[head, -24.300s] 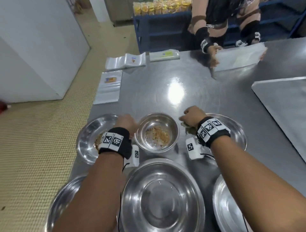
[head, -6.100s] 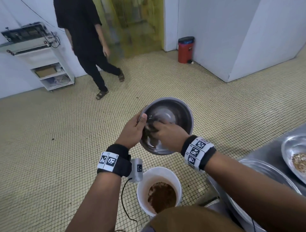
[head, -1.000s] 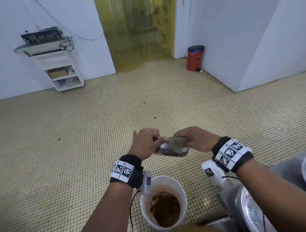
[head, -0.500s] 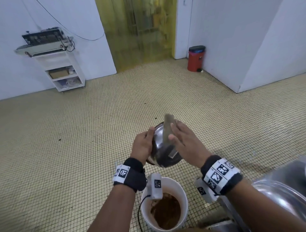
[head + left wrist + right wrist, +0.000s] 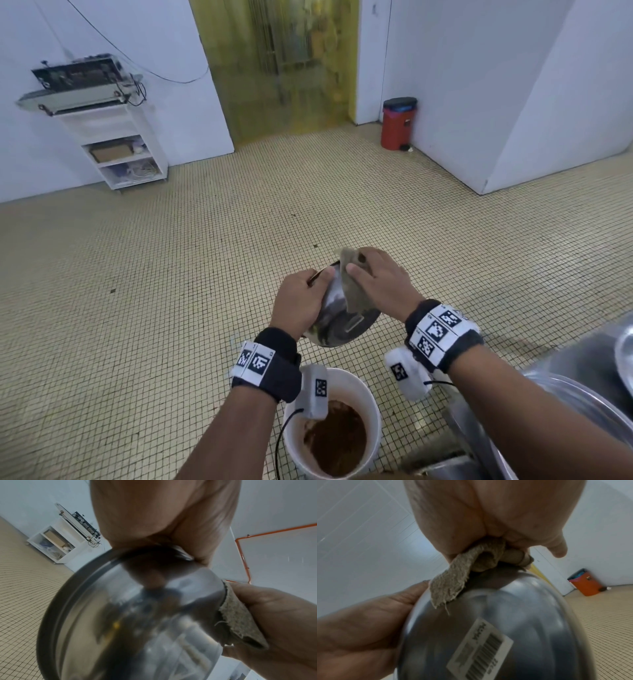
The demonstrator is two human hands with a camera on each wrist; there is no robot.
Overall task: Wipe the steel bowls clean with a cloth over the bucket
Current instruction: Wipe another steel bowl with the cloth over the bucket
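Observation:
A small steel bowl [image 5: 337, 323] hangs tipped on edge above a white bucket [image 5: 371, 404] holding brown residue. Its outer underside faces me and carries a barcode sticker [image 5: 481, 651]. My left hand [image 5: 301, 303] grips the bowl's left rim, thumb over the edge. My right hand [image 5: 376, 281] holds a beige cloth [image 5: 354, 291] and presses it against the bowl's upper outer wall. The cloth [image 5: 238, 618] is folded under the fingers in the left wrist view, and bunched [image 5: 464, 574] in the right wrist view. The bowl's inside is hidden.
A steel table edge with larger steel bowls [image 5: 582, 404] stands at the lower right. A red pedal bin [image 5: 399, 123] sits by the far wall. A white shelf unit [image 5: 120, 150] with a machine on top stands at the left. Tiled floor lies all around.
The bowl has tipped from lying flat to standing on edge with its underside toward me. My right hand has shifted the cloth up onto the bowl's outer wall near the top rim.

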